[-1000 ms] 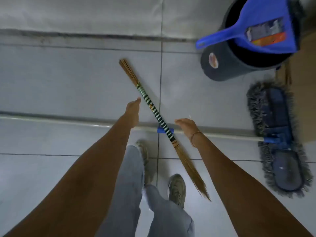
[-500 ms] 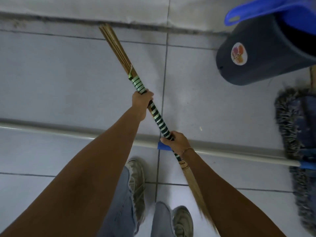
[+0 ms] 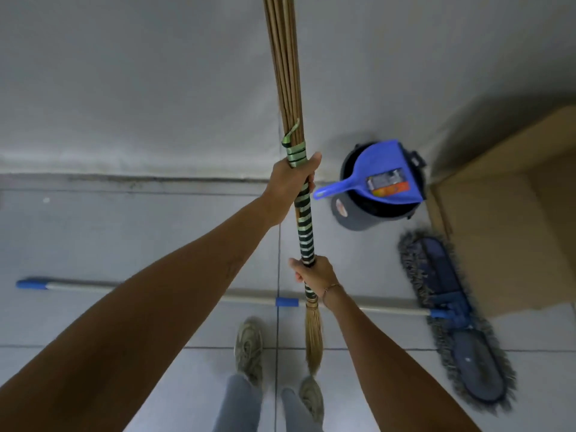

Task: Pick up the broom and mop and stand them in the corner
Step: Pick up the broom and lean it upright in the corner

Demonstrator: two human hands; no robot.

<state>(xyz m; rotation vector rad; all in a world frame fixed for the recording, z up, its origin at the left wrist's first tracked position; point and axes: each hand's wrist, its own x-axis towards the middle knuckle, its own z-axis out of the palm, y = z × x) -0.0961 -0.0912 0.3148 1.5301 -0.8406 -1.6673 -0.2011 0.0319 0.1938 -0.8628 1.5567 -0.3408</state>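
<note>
I have the broom (image 3: 304,219) off the floor and nearly upright in front of me, both hands clenched around its green-and-white banded handle. My left hand (image 3: 288,185) has its grip high, just under the loose green tie where the bare sticks begin; my right hand (image 3: 314,272) grasps the lower end of the banding, just above the bristle tuft, which hangs near my shoes (image 3: 249,347). The sticks run up out of view against the wall (image 3: 140,88).

The mop (image 3: 448,310) is not yet lifted: its pale pole lies flat across the tiles in front of my feet, the fringed blue head on the floor to my right, close to the cardboard box (image 3: 514,229). A dark bucket (image 3: 374,213) with a blue dustpan (image 3: 386,176) resting in it stands by the wall.

To do this step well, I judge I should keep the broom vertical and close to my body as I carry it, so the long top does not scrape the wall or swing into the bucket. I should step over the mop pole, not on it, since it could roll under my shoe. One hand could then take the full weight, freeing the other for the mop pole. Which corner I am meant to use I cannot tell from here.
</note>
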